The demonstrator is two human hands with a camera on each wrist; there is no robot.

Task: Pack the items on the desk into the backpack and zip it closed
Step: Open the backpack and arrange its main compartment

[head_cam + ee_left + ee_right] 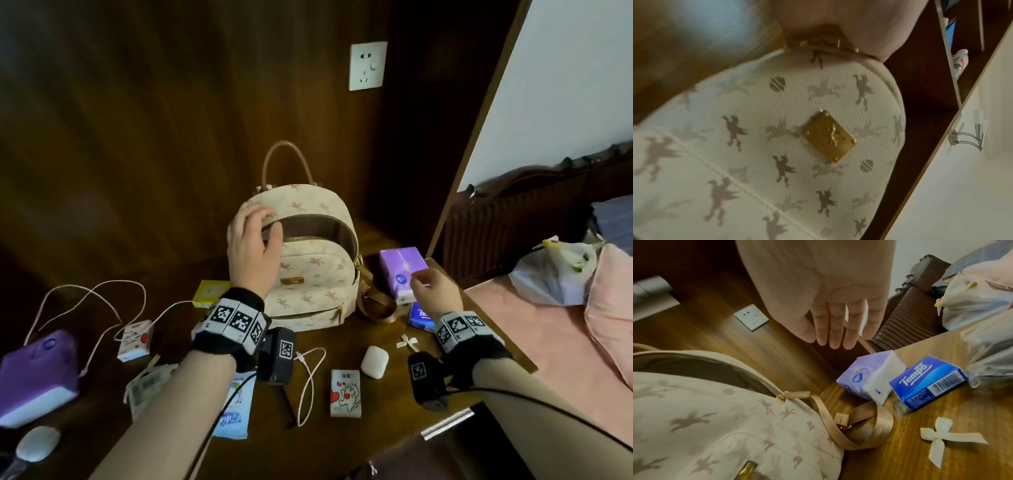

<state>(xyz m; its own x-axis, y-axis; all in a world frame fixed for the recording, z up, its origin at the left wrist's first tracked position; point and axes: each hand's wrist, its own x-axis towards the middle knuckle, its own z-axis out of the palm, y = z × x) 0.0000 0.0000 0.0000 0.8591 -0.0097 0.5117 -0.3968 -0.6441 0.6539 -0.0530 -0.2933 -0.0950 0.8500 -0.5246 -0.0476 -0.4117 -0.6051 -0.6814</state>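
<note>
The backpack [301, 260] stands unzipped with the left grip [251, 246] holding its rim, the right grip [432, 289] is released above the purple tissues [402, 274], and all items wait unpacked.

The brand "Tempo" is printed in white slanted letters on the blue tissue pack [927, 382], and a barcode is carried on its end face; small characters above the name cannot be made out. Black-and-white square marker codes are borne on both wrist bands [236, 320]. Print on the cat-patterned pack [345, 393] is perhaps text, but too blurred to be read.
</note>
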